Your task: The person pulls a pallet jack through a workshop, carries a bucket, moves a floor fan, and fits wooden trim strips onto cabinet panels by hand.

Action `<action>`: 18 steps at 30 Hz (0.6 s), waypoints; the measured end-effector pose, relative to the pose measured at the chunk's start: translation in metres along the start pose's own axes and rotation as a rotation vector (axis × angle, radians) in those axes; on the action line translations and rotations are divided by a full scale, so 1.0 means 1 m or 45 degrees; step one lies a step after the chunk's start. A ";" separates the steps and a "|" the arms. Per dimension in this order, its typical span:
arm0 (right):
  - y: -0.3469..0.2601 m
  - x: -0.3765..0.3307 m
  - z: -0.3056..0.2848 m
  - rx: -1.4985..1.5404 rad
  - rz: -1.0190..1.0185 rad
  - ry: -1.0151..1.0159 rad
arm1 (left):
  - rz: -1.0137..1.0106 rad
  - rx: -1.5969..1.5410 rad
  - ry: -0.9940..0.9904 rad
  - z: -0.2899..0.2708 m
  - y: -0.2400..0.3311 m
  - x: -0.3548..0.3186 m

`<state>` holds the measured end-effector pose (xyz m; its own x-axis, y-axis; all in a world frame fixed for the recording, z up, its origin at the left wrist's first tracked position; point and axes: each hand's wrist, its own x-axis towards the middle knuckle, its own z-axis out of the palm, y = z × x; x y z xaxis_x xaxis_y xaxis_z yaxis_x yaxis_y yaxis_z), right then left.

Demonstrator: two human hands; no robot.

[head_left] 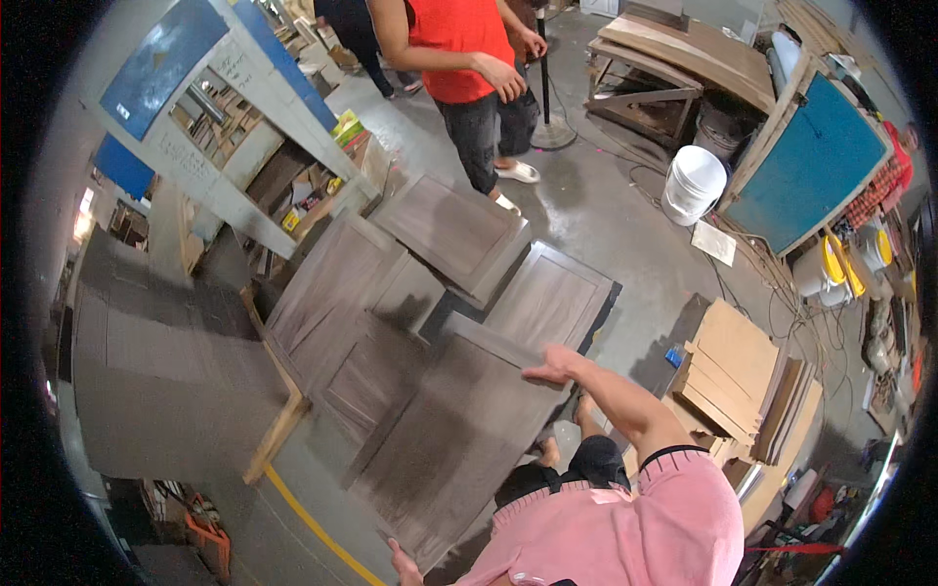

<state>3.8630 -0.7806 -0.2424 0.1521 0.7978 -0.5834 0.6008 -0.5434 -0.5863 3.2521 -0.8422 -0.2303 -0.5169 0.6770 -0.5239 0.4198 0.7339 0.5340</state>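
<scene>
A large grey-brown wooden cabinet door (445, 439) is held in front of me, its flat face up. My right hand (554, 365) is closed over its far right edge, with the fingers on the face. At the near edge my left hand (405, 565) grips the same door, its thumb showing and its other fingers mostly hidden. Just beyond lie more doors of the same colour: a framed door (552, 295), another door (454, 230) farther off, and a door (337, 264) to the left. The held door covers part of them.
A person in a red top (459, 49) stands beyond the doors. To the left are a stack of dark panels (176, 361) and a wooden rail (278, 435). Cardboard pieces (728, 366) lie at right. A white bucket (695, 182) and loose cables (772, 283) are on the floor.
</scene>
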 end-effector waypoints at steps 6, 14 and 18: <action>0.082 -0.096 0.001 0.085 0.417 0.132 | 0.148 -0.020 -0.100 0.022 0.032 -0.001; 0.154 -0.252 -0.005 0.286 0.845 0.515 | 0.344 0.645 -0.542 0.123 0.192 -0.002; 0.195 -0.309 0.020 0.315 1.017 0.537 | 0.521 0.883 -0.903 0.188 0.271 -0.019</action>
<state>3.9177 -1.1379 -0.1876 0.7490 0.1666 -0.6412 0.0190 -0.9729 -0.2306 3.5156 -0.6456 -0.2005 0.2165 0.5928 -0.7757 0.9104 0.1643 0.3797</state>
